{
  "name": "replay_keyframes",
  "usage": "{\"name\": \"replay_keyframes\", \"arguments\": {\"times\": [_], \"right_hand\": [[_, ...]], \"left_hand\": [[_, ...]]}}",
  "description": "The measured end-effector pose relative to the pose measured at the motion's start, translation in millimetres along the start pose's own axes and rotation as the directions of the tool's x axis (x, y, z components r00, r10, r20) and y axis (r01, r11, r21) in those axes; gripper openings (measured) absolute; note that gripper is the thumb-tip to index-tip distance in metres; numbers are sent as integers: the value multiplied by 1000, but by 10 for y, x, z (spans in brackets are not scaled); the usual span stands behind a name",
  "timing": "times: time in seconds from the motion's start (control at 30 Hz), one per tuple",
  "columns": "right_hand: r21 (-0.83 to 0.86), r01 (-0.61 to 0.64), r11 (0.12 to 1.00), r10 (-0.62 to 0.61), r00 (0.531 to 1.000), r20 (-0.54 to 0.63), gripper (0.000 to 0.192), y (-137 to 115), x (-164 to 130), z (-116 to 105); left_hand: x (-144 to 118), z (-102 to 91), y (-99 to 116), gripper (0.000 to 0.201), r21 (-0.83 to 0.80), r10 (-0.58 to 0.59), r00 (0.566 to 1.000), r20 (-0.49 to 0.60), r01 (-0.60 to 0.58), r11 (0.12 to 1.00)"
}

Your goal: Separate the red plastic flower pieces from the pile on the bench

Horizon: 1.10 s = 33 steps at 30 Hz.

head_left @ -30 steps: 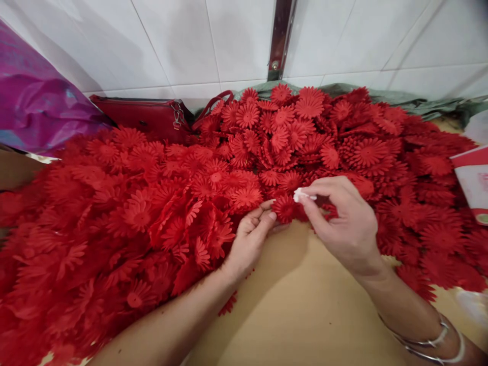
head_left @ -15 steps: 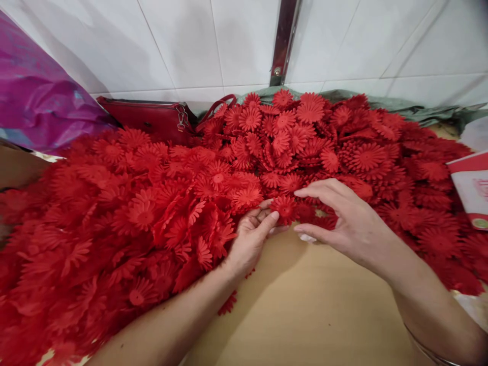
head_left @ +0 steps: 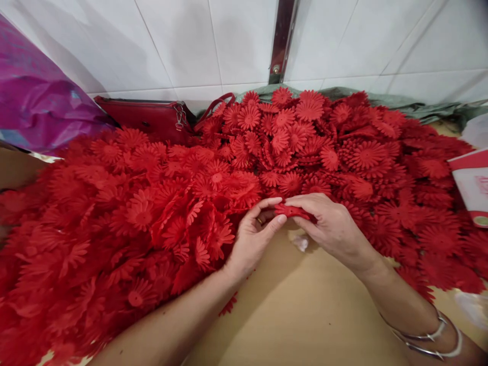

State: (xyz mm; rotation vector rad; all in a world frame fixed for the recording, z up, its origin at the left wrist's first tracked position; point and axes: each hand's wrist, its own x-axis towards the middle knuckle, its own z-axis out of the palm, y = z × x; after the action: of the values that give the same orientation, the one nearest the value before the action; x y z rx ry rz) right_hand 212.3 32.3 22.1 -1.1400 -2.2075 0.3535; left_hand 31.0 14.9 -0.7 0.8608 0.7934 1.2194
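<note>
Both hands meet at the pile's near edge: the left hand (head_left: pixel 254 239) and right hand (head_left: pixel 331 227) pinch one red flower (head_left: pixel 290 210) between their fingertips. Just below them a small white scrap (head_left: pixel 301 243) lies on the desk (head_left: pixel 305 315); the flower heap (head_left: pixel 152 203) spreads beyond.
</note>
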Motion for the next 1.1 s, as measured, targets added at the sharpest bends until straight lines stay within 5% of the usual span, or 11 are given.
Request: {"name": "replay_keyframes", "arguments": {"times": [0.23, 0.37, 0.43, 0.5, 0.6, 0.87, 1.1], "right_hand": [[-100, 50, 994, -42, 996, 83, 17, -23, 20, -14], [57, -165, 985, 151, 970, 192, 21, -74, 25, -91], [170, -291, 942, 238, 931, 278, 44, -96, 24, -164], [281, -383, 880, 267, 888, 374, 58, -100, 24, -226], [387, -430, 815, 242, 861, 447, 48, -72, 28, -244], [223, -265, 938, 194, 935, 297, 32, -3, 43, -87], [63, -148, 987, 131, 966, 222, 32, 34, 28, -60]], "left_hand": [[9, 20, 6, 26, 5, 4, 1000, -10, -4, 1000], [-12, 38, 26, 23, 13, -31, 999, -22, 32, 999], [-21, 43, 30, 24, 31, -43, 999, -31, 44, 999], [-23, 45, 27, 26, 35, -45, 998, -45, 46, 998], [-14, 48, 20, 28, 13, -35, 998, -57, 36, 999], [-5, 35, -7, 32, 18, -30, 996, -80, 32, 999], [-53, 30, 7, 34, 233, 109, 993, -50, -95, 968]]}}
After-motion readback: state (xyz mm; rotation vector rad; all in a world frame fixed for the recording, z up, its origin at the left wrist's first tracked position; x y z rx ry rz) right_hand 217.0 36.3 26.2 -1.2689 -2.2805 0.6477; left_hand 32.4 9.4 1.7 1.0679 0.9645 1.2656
